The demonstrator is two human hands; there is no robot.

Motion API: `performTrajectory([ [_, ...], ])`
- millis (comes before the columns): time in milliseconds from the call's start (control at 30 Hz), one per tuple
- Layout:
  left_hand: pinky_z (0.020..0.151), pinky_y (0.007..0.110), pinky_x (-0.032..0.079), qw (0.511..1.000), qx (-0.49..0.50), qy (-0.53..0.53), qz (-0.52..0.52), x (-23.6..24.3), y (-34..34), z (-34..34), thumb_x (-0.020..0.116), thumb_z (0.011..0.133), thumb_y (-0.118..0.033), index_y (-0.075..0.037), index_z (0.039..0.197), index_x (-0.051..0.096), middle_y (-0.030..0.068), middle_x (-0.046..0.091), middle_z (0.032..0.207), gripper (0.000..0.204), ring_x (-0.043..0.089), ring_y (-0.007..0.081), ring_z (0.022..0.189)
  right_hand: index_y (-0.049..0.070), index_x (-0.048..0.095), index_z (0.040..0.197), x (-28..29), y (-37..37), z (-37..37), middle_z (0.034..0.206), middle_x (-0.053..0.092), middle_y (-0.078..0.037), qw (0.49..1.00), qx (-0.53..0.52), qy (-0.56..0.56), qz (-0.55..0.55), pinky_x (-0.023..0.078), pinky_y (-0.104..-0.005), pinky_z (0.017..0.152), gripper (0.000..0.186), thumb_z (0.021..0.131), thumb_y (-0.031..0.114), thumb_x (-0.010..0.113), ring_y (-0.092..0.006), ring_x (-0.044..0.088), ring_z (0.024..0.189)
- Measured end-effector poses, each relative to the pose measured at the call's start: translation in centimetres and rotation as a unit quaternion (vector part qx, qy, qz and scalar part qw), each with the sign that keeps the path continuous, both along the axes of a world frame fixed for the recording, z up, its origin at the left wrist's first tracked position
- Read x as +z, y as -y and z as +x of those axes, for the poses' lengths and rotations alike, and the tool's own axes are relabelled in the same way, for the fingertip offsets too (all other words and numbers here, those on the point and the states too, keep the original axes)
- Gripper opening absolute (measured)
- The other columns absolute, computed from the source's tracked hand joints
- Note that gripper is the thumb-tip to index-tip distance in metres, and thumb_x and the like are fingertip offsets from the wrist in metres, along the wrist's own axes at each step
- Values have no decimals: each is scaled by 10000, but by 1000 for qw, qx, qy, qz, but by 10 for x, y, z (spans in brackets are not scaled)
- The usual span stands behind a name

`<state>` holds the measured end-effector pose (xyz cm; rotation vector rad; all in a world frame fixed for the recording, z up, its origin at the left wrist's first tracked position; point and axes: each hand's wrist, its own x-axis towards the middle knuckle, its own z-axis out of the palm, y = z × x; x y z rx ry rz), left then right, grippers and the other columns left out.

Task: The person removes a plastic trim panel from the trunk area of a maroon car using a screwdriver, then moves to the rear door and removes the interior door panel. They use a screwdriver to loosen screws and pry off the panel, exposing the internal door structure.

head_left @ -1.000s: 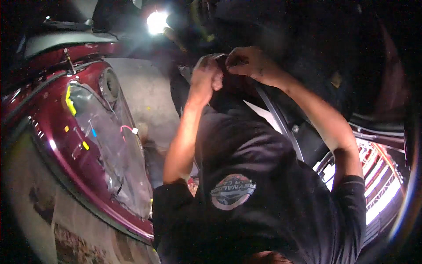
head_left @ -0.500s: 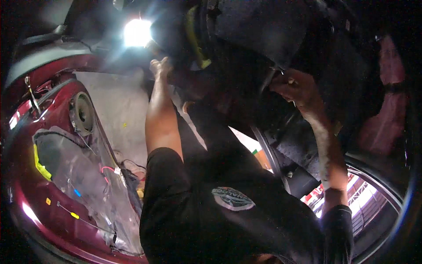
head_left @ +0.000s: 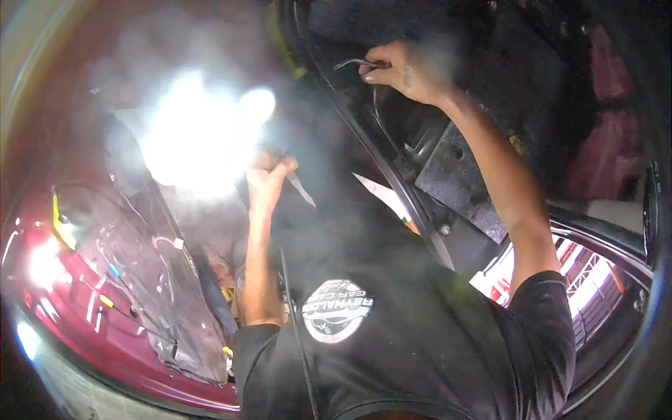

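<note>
Right fingers (head_left: pixel 382 53): pinched narrow on a bent dark piece (head_left: pixel 355 61), thin, its free end pointing left, toward the lamp's side.
Left fingers (head_left: pixel 285 166): curled; glare swallows what lies beyond them, so I cannot tell whether they hold anything.
Bent dark piece: higher than the lamp and to its right.
Right hand (head_left: pixel 414 75): its back toward the camera, with dark marks on it.
Left hand (head_left: pixel 266 185): just beside the lamp's lower right edge, wrist nearly straight.
Right forearm (head_left: pixel 498 161): slanting up and leftward from a bent elbow, well to the right of the lamp.
Left forearm (head_left: pixel 261 259): nearly upright, rising from the sleeve toward the lamp.
Lamp (head_left: pixel 196 133): blazing white, its own outline lost.
Red door (head_left: pixel 80 304): below the lamp and to its left, a clear sheet (head_left: pixel 178 301) over part of it.
Black shirt (head_left: pixel 420 350): below the lamp and to its right.
</note>
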<state>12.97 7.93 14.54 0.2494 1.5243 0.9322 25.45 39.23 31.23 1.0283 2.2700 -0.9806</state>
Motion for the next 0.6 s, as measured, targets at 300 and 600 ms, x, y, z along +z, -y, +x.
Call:
performTrajectory([
  [300,696,391,479,965,3,-202,166,6,-33,25,734,855,-275,29,988,645,124,655,822,344,612,270,755,73,719,987,4,16,-19,917,731,-74,999,42,-9,-32,490,-317,752,222,873,257,670,-191,673,842],
  [600,543,381,441,998,-41,-47,7,10,-46,17,812,758,-467,74,825,652,85,605,610,568,523,194,540,49,699,954,-48,11,21,905,695,-94,938,301,-112,129,512,-358,773,165,885,180,628,-231,665,848],
])
